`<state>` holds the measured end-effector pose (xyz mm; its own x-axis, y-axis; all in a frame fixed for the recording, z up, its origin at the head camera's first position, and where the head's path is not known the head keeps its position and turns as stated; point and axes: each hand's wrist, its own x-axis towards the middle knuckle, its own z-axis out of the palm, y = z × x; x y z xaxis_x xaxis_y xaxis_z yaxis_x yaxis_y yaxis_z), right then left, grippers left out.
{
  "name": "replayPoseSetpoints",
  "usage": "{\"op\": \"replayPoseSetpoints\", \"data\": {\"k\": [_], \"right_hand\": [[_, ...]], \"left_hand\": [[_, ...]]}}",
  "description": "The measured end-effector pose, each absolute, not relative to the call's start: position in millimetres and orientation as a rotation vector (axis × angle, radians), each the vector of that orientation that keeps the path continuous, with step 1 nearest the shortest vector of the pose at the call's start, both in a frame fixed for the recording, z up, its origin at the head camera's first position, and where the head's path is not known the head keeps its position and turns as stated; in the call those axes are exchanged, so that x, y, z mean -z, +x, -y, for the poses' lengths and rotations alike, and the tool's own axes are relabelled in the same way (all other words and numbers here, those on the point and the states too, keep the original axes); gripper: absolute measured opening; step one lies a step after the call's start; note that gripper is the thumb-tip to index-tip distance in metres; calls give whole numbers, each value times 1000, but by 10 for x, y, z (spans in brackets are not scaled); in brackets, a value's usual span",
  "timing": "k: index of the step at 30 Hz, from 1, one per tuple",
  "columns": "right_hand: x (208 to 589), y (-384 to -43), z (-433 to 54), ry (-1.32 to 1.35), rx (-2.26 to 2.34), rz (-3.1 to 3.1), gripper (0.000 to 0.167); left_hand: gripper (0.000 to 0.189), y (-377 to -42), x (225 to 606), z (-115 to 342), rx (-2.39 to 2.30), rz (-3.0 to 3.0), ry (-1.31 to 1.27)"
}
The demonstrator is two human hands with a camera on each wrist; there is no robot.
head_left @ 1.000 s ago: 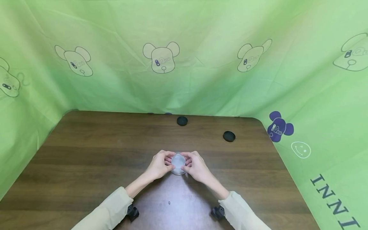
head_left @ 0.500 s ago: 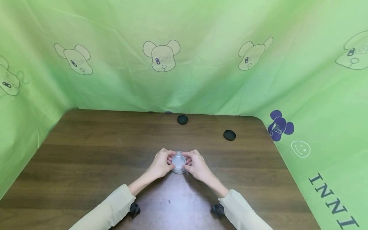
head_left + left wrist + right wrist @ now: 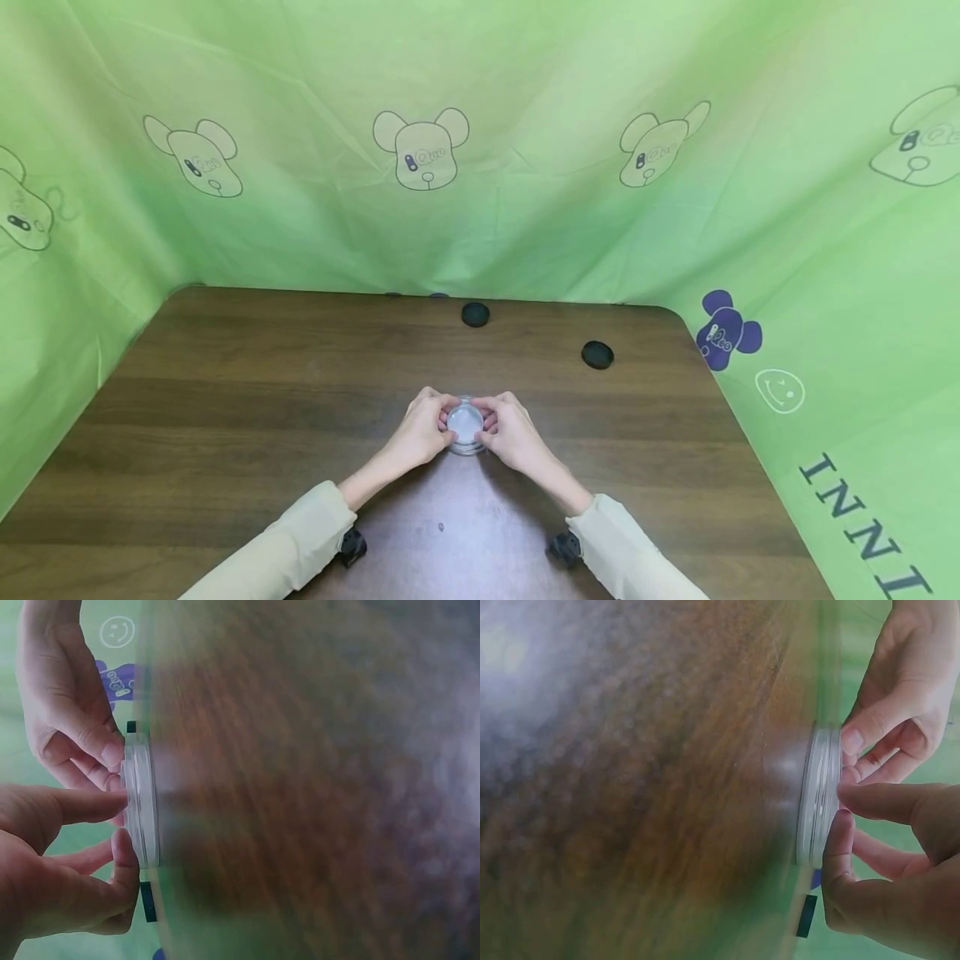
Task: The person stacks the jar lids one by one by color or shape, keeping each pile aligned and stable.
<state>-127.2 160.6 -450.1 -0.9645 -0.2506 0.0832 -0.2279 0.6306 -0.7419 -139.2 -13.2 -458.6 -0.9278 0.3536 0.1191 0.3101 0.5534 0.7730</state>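
A clear, shallow round dish (image 3: 466,424) sits on the tabletop at the middle front in the head view. From the side, in the left wrist view, the dish (image 3: 148,825) shows two stacked ridged layers; whether these are separate pieces I cannot tell. My left hand (image 3: 420,428) pinches its left edge between thumb and fingers. On the opposite edge my right hand (image 3: 513,431) grips the same way, thumb nearest me. In the right wrist view both hands meet the upper part of the dish (image 3: 819,802), and its bottom lies against the wood.
Two round black lid-like caps lie farther back: one cap (image 3: 476,314) near the table's far edge, the other cap (image 3: 597,355) to the right. A green printed cloth (image 3: 540,200) hangs around the back and sides of the brown wooden table (image 3: 247,400).
Both hands keep their hold on the dish, with only tiny shifts of the fingers. The whole head view jogs slightly; the dish and black caps stay in place.
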Motion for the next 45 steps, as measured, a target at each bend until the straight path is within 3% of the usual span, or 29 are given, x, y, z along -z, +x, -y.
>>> {"op": "replayPoseSetpoints", "data": {"k": [23,31,38,45], "right_hand": [[4503,-1305,-1618,-392,1300,-2771,45],[4469,-1356,-1658,-256,1453,-2675,42],[4430,-1496,-1675,-263,1471,-2684,44],[4441,-1823,-1753,-291,1472,-2679,46]], "left_hand": [[48,-1431,4603,196,-1435,-2585,561],[39,-1487,4585,264,-1637,-2510,510],[37,-1624,4507,330,-1677,-2537,449],[40,-1977,4545,339,-1622,-2550,392]]}}
